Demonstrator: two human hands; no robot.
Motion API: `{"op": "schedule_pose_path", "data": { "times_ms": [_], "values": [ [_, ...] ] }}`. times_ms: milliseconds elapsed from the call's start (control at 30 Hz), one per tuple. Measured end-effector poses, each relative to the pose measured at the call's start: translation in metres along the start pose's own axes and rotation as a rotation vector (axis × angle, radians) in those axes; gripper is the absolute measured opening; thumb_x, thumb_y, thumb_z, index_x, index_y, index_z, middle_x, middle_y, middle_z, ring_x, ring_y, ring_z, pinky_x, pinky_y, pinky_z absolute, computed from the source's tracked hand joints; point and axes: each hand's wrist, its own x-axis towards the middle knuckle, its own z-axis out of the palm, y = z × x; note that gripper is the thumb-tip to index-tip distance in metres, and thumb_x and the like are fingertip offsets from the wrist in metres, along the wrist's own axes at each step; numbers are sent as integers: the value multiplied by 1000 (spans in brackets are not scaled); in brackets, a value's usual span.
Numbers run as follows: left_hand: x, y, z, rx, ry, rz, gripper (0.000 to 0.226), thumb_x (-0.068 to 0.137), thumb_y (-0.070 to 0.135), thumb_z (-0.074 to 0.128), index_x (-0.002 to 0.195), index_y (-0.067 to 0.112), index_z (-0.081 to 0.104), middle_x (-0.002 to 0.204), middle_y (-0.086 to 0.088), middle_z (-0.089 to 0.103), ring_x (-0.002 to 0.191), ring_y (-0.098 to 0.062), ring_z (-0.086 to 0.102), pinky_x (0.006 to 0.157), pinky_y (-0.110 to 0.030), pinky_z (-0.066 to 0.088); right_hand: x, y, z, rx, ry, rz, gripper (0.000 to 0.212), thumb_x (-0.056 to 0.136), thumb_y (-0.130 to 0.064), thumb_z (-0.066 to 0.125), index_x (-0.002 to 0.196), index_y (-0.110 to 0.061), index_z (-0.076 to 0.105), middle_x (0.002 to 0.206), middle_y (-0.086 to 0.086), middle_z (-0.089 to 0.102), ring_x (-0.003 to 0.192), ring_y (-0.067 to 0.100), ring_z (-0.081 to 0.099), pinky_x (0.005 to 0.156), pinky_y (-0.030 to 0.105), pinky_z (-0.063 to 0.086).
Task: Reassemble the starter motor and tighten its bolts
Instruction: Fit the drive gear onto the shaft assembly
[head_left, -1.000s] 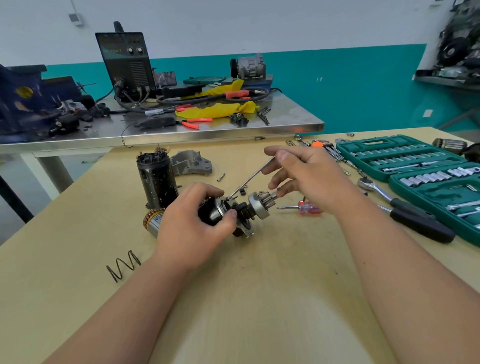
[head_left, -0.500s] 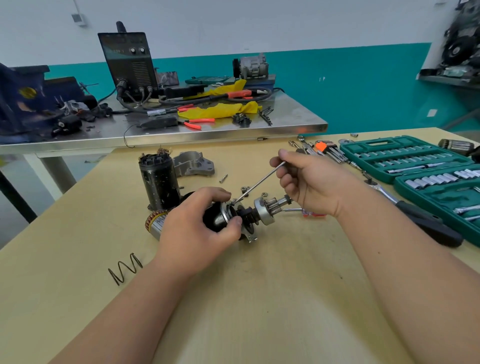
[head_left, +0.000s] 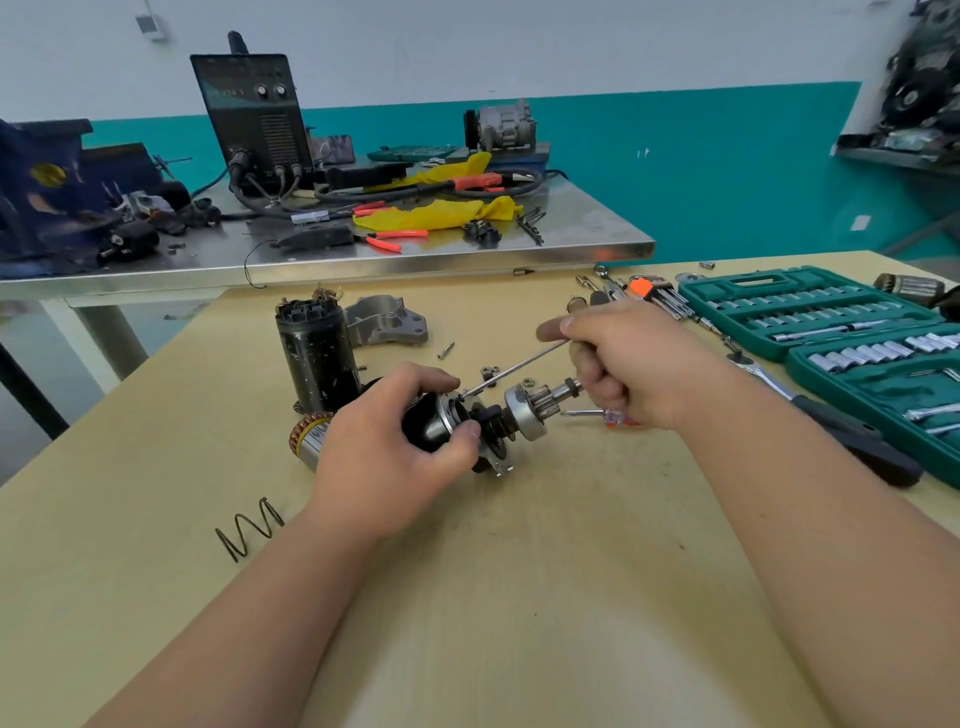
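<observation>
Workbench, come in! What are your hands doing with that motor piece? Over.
Left hand grips the starter drive assembly. Right hand pinches a long thin rod, tip at the assembly's flange. Loose nuts behind, not blocking.

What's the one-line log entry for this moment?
phase: reassembly | left hand: grips motor subassembly | right hand: holds thin metal rod, tip at subassembly's plate | black housing: upright, apart

Count: 2 hands, left hand (head_left: 384, 457) and right hand (head_left: 639, 364). 1 pinion assembly (head_left: 498, 415), 1 long bolt (head_left: 514, 366), 1 black motor casing (head_left: 317, 358), 1 armature (head_left: 309, 434), 1 grey end casting (head_left: 387, 325), 1 spring (head_left: 249, 527), 1 small screwdriver (head_left: 587, 414), 1 ratchet (head_left: 852, 441), 1 hex key set (head_left: 660, 296). 2 green socket trays, far tray (head_left: 810, 283) and near tray (head_left: 883, 410). 2 tables, wooden table (head_left: 519, 571) and steel table (head_left: 587, 228). 1 welder (head_left: 254, 119).
</observation>
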Motion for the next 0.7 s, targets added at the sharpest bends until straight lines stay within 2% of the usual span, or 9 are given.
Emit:
{"op": "schedule_pose_path", "data": {
  "times_ms": [67, 167, 233, 300, 400, 500, 567, 633, 700],
  "values": [
    [-1, 1, 1, 14, -4, 3, 29, 63, 55, 60, 91, 51, 55, 100, 29, 63, 89, 5, 60, 71, -7, 44, -1, -4, -2, 369, -160, 156, 26, 102, -16, 38, 93, -8, 61, 43, -6, 42, 31, 6, 31, 29, 17, 25],
    [-1, 2, 2, 32, 1, 7, 32, 62, 56, 60, 94, 49, 56, 96, 28, 64, 89, 3, 61, 73, -15, 47, 1, 1, -5, 617, -275, 154, 32, 101, -20, 37, 90, -8, 65, 55, -3, 55, 41, 7, 46, 36, 16, 37],
    [-1, 2, 2, 33, 1, 7, 32, 62, 56, 60, 94, 50, 56, 95, 28, 64, 89, 4, 60, 73, -14, 47, 1, 8, -8, 666, -336, 87, 30, 94, -18, 40, 100, -5, 67, 68, 1, 65, 53, 10, 57, 45, 18, 45],
    [-1, 2, 1, 24, 4, 3, 32, 63, 55, 60, 94, 49, 56, 94, 27, 64, 88, 6, 59, 71, -6, 42, 1, 14, -11, 630, -381, 9, 32, 86, -20, 45, 104, -7, 69, 77, 2, 70, 62, 11, 63, 50, 19, 48],
    [-1, 1, 1, 15, 2, -10, 32, 63, 54, 60, 94, 45, 58, 99, 28, 62, 86, 6, 59, 68, -2, 39, 4, 20, -12, 586, -400, -67, 31, 86, -23, 49, 92, -16, 79, 77, 0, 71, 62, 9, 64, 51, 19, 48],
    [0, 0, 0, 0, 1, -30, 30, 63, 55, 60, 92, 47, 57, 97, 30, 61, 83, 7, 59, 66, -5, 41, 7, 21, -7, 529, -348, -134, 27, 85, -29, 54, 81, -20, 79, 67, -2, 66, 53, 8, 57, 46, 19, 43],
    [0, 0, -1, 1, 11, -39, 32, 63, 56, 59, 93, 46, 58, 96, 29, 61, 82, 7, 59, 66, -6, 42, 8, 21, -1, 467, -253, -164, 27, 82, -35, 59, 70, -20, 77, 58, -3, 58, 46, 7, 48, 41, 18, 37],
    [0, 0, -1, 4, 17, -40, 35, 63, 56, 59, 95, 42, 60, 91, 26, 64, 83, 7, 59, 66, -7, 42, 9, 22, 5, 393, -75, -182, 33, 86, -38, 63, 60, -20, 74, 52, -4, 51, 41, 8, 41, 37, 17, 31],
    [-1, 0, 0, 13, 14, -29, 35, 63, 56, 59, 96, 42, 59, 91, 26, 65, 86, 6, 59, 69, -8, 43, 8, 23, 9, 277, 119, -217, 36, 95, -31, 59, 64, -20, 71, 48, -5, 47, 36, 10, 37, 35, 17, 28]
  ]
}}
